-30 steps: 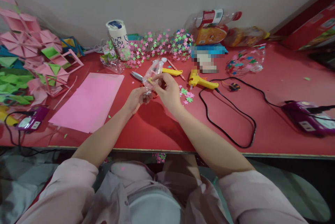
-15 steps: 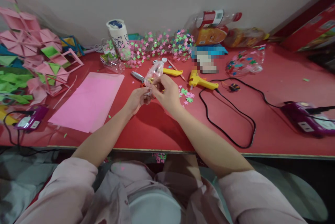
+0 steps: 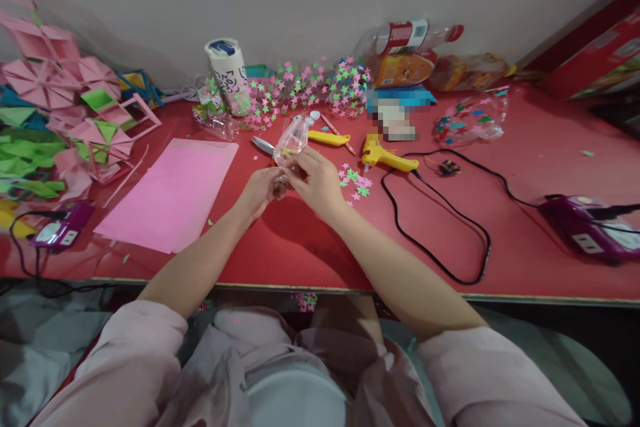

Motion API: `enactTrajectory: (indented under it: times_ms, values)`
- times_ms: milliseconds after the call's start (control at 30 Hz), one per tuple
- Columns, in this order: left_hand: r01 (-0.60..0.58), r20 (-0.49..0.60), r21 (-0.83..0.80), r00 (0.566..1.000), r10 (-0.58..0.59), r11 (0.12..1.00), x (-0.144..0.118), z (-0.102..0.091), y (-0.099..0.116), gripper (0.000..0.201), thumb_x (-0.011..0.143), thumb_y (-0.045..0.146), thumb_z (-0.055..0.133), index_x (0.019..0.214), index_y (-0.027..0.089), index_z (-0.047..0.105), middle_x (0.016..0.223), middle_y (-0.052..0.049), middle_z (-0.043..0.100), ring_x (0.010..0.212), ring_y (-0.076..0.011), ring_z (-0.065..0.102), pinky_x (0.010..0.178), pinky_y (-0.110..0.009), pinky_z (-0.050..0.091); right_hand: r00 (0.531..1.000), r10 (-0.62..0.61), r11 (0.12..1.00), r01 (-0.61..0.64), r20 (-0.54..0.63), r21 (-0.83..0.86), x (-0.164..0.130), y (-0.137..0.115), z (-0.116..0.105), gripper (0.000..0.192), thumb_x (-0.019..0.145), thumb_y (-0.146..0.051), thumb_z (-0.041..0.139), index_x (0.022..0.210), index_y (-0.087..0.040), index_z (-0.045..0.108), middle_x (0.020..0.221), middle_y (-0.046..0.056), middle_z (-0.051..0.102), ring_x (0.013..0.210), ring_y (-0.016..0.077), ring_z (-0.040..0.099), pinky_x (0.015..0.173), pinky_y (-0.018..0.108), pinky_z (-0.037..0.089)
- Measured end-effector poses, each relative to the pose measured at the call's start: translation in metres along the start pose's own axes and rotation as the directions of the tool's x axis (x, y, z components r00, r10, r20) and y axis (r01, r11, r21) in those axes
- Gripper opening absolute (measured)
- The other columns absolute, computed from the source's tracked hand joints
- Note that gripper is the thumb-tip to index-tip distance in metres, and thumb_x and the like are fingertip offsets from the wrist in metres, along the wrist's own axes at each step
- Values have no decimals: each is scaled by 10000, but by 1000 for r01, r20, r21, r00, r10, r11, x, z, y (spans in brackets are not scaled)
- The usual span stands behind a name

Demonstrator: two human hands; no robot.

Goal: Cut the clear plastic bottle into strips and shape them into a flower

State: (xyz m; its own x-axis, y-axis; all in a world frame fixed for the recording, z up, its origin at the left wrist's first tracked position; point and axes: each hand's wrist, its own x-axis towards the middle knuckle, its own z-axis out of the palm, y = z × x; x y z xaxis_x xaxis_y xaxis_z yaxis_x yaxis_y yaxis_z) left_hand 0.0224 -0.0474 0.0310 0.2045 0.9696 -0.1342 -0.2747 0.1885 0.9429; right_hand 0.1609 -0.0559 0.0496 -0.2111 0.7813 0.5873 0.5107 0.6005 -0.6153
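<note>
Over the middle of the red table, my left hand (image 3: 261,191) and my right hand (image 3: 318,182) meet at the near end of a clear, cone-like plastic piece (image 3: 292,137). The fingers of both hands are closed in a pinch on it, and its gripped end is mostly hidden. Just beyond lie scissors (image 3: 263,145), partly covered by the plastic and my hands, and a yellow utility knife (image 3: 330,138). Pink and green paper stars (image 3: 357,180) are scattered beside my right hand. A yellow glue gun (image 3: 387,156) rests farther right.
Pink paper sheets (image 3: 173,194) lie left, near folded paper shapes (image 3: 43,74). A white canister (image 3: 227,74), star-covered pieces (image 3: 305,84) and plastic bottles (image 3: 403,37) line the wall. A black cord (image 3: 395,214) loops toward a purple power strip (image 3: 590,227) on the right.
The plastic piece has turned slightly between my fingers and its far end leans a little more left. My right fingers have shifted slightly toward my left hand.
</note>
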Motion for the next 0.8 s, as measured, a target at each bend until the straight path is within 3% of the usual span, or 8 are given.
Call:
enactTrajectory:
  times_ms: [133,267,533,800]
  values:
    - [4,33,-12,999,-4,1000,1,-2,-2,185,732,317,635,691,148,572,570,11,563,435,-58,448,433,-204,308,1000,-8,1000,7,27,12,0,1,1,129,844,-130,567,741,-199,600,785,22,610,739,157,550,683,287,417]
    - [2,73,-35,997,0,999,-1,-2,1,200,735,335,654,719,147,589,608,2,585,465,-62,468,452,-205,337,999,22,998,-19,-44,59,-1,-3,0,94,868,-160,564,792,-206,595,762,13,578,705,154,534,667,287,424]
    - [6,80,-16,997,-4,1000,-3,-1,7,280,700,374,776,804,157,634,588,36,563,517,-63,520,518,-194,385,997,-65,997,66,-38,28,-4,-8,-2,116,883,-169,518,845,-210,619,825,42,602,760,180,553,691,315,445]
    - [-23,87,-48,996,27,999,-2,-2,3,266,675,360,793,777,152,660,669,9,647,527,-51,519,520,-198,387,988,21,1000,-19,-155,12,1,-9,-11,156,877,-136,506,871,-224,634,866,27,602,791,167,566,733,302,439]
